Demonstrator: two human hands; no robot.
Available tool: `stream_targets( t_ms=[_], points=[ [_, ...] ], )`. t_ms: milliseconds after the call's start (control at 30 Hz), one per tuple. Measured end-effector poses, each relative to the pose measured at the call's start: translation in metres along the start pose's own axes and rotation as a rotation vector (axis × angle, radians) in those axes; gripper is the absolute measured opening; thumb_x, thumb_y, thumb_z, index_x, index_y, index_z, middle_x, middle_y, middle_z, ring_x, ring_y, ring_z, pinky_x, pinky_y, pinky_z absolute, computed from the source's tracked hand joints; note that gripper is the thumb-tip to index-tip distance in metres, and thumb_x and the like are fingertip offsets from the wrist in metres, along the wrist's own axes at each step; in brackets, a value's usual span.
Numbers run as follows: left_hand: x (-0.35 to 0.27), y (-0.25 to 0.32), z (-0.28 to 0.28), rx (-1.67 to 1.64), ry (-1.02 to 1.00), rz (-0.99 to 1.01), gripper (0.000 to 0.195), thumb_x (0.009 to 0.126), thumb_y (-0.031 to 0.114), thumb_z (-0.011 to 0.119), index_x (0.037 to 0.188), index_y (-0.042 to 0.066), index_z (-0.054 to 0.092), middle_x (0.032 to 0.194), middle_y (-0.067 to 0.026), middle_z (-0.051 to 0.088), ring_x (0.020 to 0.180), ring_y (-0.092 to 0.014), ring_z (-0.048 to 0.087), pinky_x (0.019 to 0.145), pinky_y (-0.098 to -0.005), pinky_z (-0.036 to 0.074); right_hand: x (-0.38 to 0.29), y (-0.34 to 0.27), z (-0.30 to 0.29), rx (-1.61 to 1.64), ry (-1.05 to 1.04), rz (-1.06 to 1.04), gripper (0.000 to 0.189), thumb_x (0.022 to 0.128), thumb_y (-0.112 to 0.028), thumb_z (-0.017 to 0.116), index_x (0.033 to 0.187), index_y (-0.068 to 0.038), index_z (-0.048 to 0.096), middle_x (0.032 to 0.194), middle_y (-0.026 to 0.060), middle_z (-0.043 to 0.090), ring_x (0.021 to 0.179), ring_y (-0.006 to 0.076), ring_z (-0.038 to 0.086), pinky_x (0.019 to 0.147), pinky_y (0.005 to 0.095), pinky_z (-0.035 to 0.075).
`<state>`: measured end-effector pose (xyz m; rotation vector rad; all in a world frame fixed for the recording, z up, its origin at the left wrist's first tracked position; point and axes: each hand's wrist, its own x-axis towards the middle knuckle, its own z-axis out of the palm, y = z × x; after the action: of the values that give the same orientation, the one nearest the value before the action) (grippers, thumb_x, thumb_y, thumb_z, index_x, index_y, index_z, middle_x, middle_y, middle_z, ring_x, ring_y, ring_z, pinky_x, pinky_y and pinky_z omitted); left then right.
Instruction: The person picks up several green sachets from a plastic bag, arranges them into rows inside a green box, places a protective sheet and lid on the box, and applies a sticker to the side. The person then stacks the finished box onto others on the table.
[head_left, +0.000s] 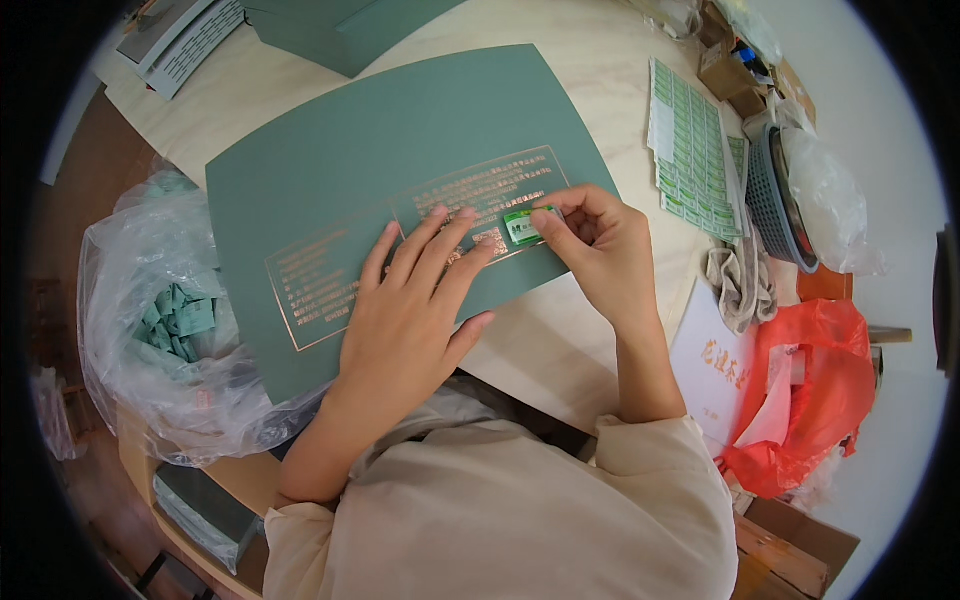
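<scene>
Before me a large flat green box or panel (390, 135) lies on the table, with a copper-coloured printed frame of text and a square code. My left hand (412, 315) rests flat on the print with fingers spread, holding nothing. Between the thumb and forefinger of my right hand (600, 240) is a small green and white sticker (523, 227). It sits over the printed frame, right of the square code; whether it is stuck down, I cannot tell.
Sheets of green stickers (694, 150) lie at the right, near a blue-grey plastic basket (772, 195), a cloth glove (739, 281) and a red plastic bag (817, 397). To the left, a clear plastic bag (112, 300) holds green sachets (180, 319). Another green box (345, 30) stands behind.
</scene>
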<state>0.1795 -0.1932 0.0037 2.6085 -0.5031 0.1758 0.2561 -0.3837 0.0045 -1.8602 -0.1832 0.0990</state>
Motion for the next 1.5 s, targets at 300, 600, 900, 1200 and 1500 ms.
stream_targets(
  t_ms=[300, 600, 900, 1200, 1500],
  points=[
    [0.003, 0.002, 0.001, 0.003, -0.016, -0.024, 0.054, 0.078, 0.024, 0.068, 0.127, 0.009, 0.050, 0.142, -0.0099, 0.040, 0.133, -0.031, 0.036, 0.109, -0.0515, 0.025, 0.004, 0.002, -0.003, -0.008, -0.036, -0.005, 0.007, 0.082, -0.001, 0.068, 0.089, 0.001, 0.068, 0.067, -0.0025, 0.059, 0.054, 0.0012, 0.039, 0.047, 0.0192, 0.032],
    [0.005, 0.003, 0.000, 0.017, -0.035, -0.028, 0.058, 0.076, 0.022, 0.070, 0.128, 0.008, 0.049, 0.143, -0.0109, 0.040, 0.133, -0.031, 0.036, 0.108, -0.0519, 0.026, 0.003, 0.002, -0.004, -0.069, -0.062, 0.000, 0.007, 0.085, -0.001, 0.067, 0.091, 0.002, 0.065, 0.073, -0.0037, 0.058, 0.060, -0.0012, 0.045, 0.050, 0.0147, 0.034],
    [0.009, 0.007, 0.001, 0.076, -0.052, -0.032, 0.064, 0.076, 0.023, 0.069, 0.135, 0.014, 0.046, 0.145, -0.0118, 0.037, 0.133, -0.033, 0.035, 0.108, -0.0522, 0.026, 0.002, 0.000, -0.001, -0.092, -0.030, -0.040, 0.006, 0.083, -0.001, 0.069, 0.089, 0.000, 0.066, 0.069, -0.0060, 0.056, 0.057, -0.0018, 0.039, 0.048, 0.0159, 0.029],
    [0.012, 0.007, 0.011, 0.201, -0.011, -0.015, 0.075, 0.070, 0.031, 0.076, 0.137, 0.022, 0.045, 0.144, -0.0097, 0.038, 0.131, -0.029, 0.038, 0.106, -0.0515, 0.030, 0.002, 0.002, -0.002, -0.195, -0.004, -0.079, 0.012, 0.080, -0.004, 0.071, 0.090, 0.001, 0.067, 0.066, 0.0029, 0.061, 0.051, 0.0060, 0.042, 0.047, 0.0224, 0.035],
    [0.024, 0.022, 0.027, 0.165, -0.011, 0.077, 0.091, 0.064, 0.029, 0.078, 0.142, 0.007, 0.036, 0.147, -0.0137, 0.035, 0.137, -0.027, 0.031, 0.112, -0.0459, 0.025, 0.010, -0.015, -0.057, -0.328, 0.226, -0.021, 0.038, 0.094, -0.031, 0.056, 0.113, 0.002, 0.059, 0.072, 0.0092, 0.061, 0.065, 0.0131, 0.056, 0.060, 0.0274, 0.044]
  ],
)
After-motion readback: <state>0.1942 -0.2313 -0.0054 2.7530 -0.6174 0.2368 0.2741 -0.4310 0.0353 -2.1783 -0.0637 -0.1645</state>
